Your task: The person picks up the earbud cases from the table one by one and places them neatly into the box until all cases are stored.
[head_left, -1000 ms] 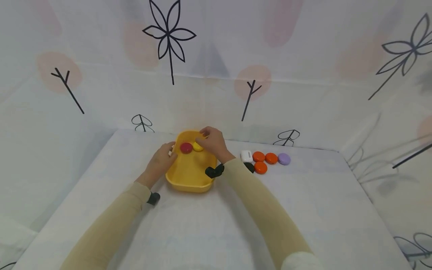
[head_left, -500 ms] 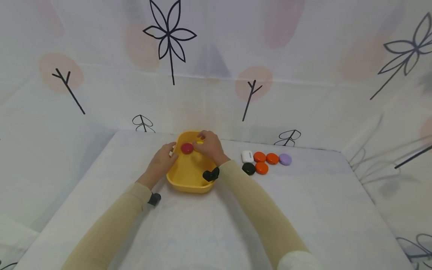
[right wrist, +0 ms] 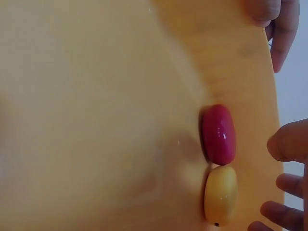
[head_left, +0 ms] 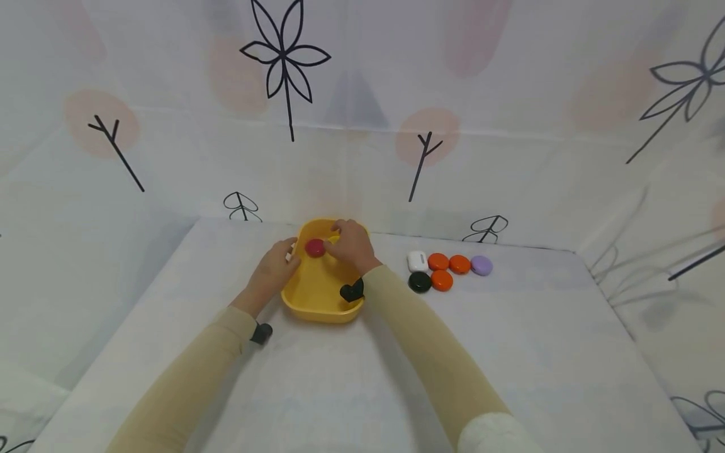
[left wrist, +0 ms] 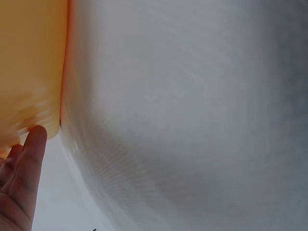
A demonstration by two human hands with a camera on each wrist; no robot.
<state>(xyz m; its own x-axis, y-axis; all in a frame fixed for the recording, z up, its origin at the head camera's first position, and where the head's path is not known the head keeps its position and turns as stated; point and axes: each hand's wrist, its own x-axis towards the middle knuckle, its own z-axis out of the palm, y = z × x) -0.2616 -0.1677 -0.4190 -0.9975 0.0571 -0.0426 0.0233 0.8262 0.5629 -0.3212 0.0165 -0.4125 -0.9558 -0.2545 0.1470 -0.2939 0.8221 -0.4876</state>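
Observation:
In the head view a yellow plastic tray [head_left: 317, 292] stands near the back of the table. My left hand [head_left: 273, 275] holds its left wall, the thumb over the rim and the fingers [left wrist: 32, 163] along the outside. Inside lie a glossy dark red oval piece [right wrist: 219, 134] and a yellow oval piece [right wrist: 221, 195], side by side and close to the far wall. Over the tray's far right part hovers my right hand [head_left: 352, 246], its fingers loosely spread and apart from both pieces in the right wrist view. It mostly covers the yellow piece in the head view.
Right of the tray, a white case-like piece [head_left: 417, 261], a black round piece [head_left: 420, 282], several orange pieces [head_left: 442, 280] and a purple piece [head_left: 481, 265] lie grouped on the white table [head_left: 317, 390]. A patterned cloth backdrop [head_left: 351, 176] rises behind.
My right hand has come slightly down and left over the yellow piece, then stayed nearly still. The black piece beside the tray is now uncovered by the sleeve. The left hand keeps its place.

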